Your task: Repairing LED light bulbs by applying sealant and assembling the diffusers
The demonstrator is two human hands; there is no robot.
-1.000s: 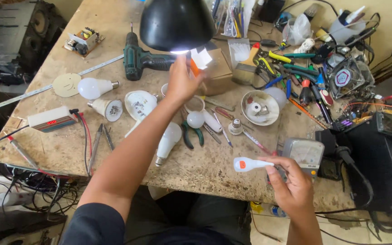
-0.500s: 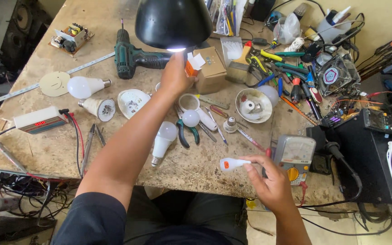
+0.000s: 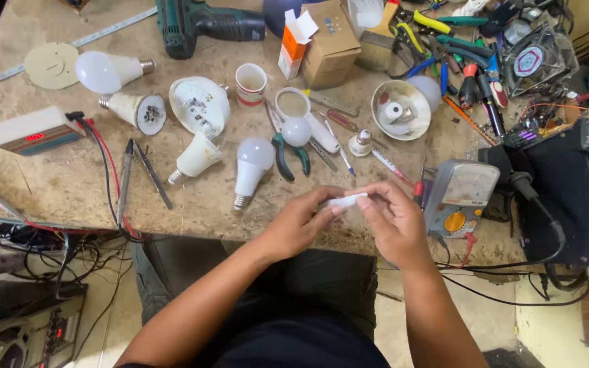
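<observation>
Both hands meet at the workbench's near edge on a small white tool handle (image 3: 346, 200). My left hand (image 3: 301, 221) pinches its left end; my right hand (image 3: 393, 218) wraps over its right end, hiding most of it. Just beyond the hands lie a white bulb (image 3: 250, 167), green-handled pliers (image 3: 285, 155) and a small round bulb dome (image 3: 296, 131). An orange and white carton (image 3: 293, 42) stands beside a brown cardboard box (image 3: 333, 42) at the far side.
A grey multimeter (image 3: 459, 197) sits right of my right hand. More bulbs (image 3: 103, 71), bulb parts, a white bowl (image 3: 400, 109), a green drill (image 3: 202, 22), a red-display tester (image 3: 32, 131) with probe leads and a pile of hand tools (image 3: 458, 54) crowd the stone workbench (image 3: 56, 184). Cables hang below.
My left hand has come back from the carton under the lamp to the near edge and joined my right hand on the white handle. The view has tilted down; the lamp is out of view.
</observation>
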